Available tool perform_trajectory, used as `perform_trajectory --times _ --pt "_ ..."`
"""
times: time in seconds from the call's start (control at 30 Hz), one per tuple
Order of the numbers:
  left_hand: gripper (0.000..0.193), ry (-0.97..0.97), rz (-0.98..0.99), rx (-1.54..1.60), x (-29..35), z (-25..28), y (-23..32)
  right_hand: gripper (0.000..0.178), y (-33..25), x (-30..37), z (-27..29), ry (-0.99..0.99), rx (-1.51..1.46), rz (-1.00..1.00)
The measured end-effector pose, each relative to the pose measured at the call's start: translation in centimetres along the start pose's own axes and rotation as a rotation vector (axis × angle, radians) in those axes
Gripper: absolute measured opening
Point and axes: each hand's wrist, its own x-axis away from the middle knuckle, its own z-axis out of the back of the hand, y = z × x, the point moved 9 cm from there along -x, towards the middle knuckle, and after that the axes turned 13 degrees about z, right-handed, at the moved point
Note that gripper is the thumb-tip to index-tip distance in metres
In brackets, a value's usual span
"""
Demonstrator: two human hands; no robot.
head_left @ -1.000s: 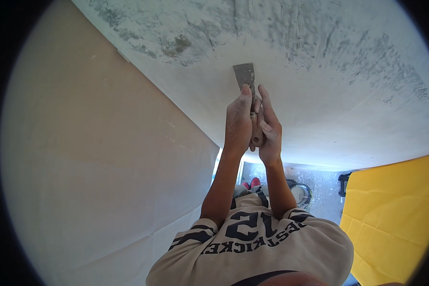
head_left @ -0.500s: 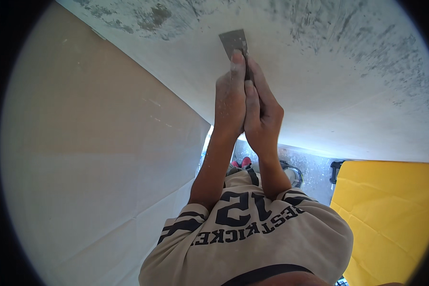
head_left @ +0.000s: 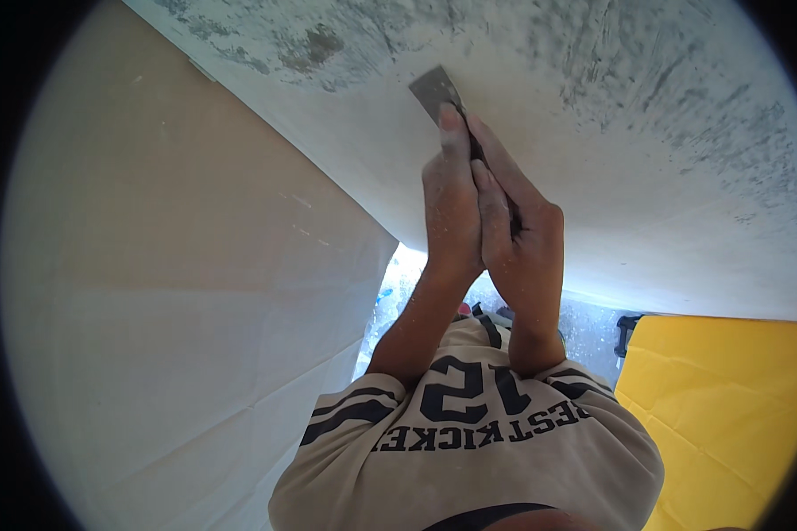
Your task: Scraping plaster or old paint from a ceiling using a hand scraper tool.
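Note:
Both my hands are closed together around a putty knife (head_left: 433, 89) with a flat grey metal blade. Along the left side of the knife, my left hand (head_left: 454, 208) has one finger or thumb stretched up to the base of the blade. My right hand (head_left: 527, 221) presses against it from the right, and the dark handle shows between the two. The blade lies at or very near the pale plastered surface (head_left: 540, 168), just below its rough grey patches. Whether its edge touches cannot be told.
A plain beige wall (head_left: 212, 212) rises on the left and meets the plastered surface along a slanting edge. At lower right hangs or stands a yellow sheet (head_left: 717, 407) with a black fitting (head_left: 627, 334) at its corner. Speckled floor (head_left: 593, 332) shows far below.
Both hands and the putty knife have shifted right and slightly down in the picture. The blade now leans further to the left.

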Motion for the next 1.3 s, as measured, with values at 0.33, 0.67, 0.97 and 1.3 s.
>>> perform_trajectory --times 0.33,0.67,0.97,1.3 --pt "0.05 -0.017 -0.151 -0.185 -0.1 -1.2 -0.7 0.039 3.3 1.2 5.0 -0.016 -0.082 -0.09" --pt "0.061 -0.077 -0.929 -0.771 5.7 -5.3 0.4 0.04 1.2 2.6 7.5 0.049 -0.118 -0.084" --pt "0.055 0.075 -1.014 -0.958 6.2 -3.4 2.0 0.043 -1.8 1.5 3.8 -0.046 0.046 0.058" --pt "0.061 0.028 -0.837 -0.933 5.4 -0.4 1.7 0.042 -1.6 1.5 1.0 -0.076 0.06 0.091"
